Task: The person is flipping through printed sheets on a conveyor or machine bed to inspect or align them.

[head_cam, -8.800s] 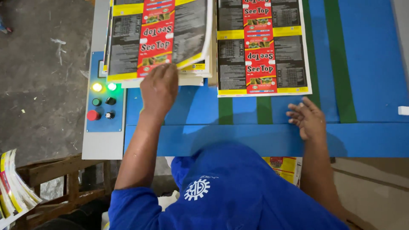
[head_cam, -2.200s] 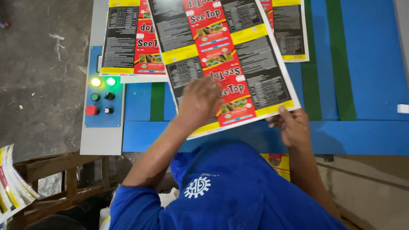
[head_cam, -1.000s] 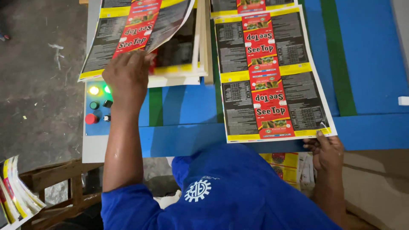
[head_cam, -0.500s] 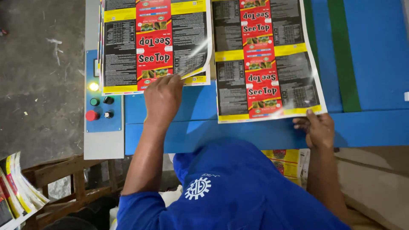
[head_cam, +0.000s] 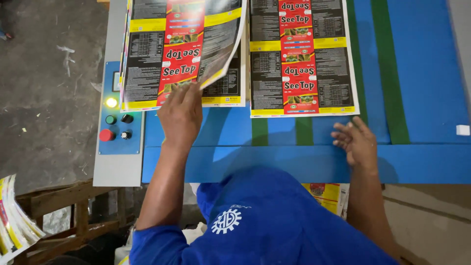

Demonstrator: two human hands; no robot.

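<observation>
Printed sheet [head_cam: 184, 54] lifts off the stack [head_cam: 225, 93] under left hand [head_cam: 180, 114] fingers; peel one only, open right hand [head_cam: 357, 143] resting on counter [head_cam: 422, 162].

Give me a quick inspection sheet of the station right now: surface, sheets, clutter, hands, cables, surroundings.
Surface: blue table with green stripes.
Job's things: stack of printed sheets on the left, its top sheet lifted and curling; single printed sheet flat on the right.
Clutter: small white piece at the table's right edge.
Hands: left hand under the lifted sheet's near edge; right hand open on the table, just below the flat sheet.
Cables: nothing seen.
Surroundings: control panel with a lit yellow lamp; wooden frame; loose sheets lower left.
</observation>
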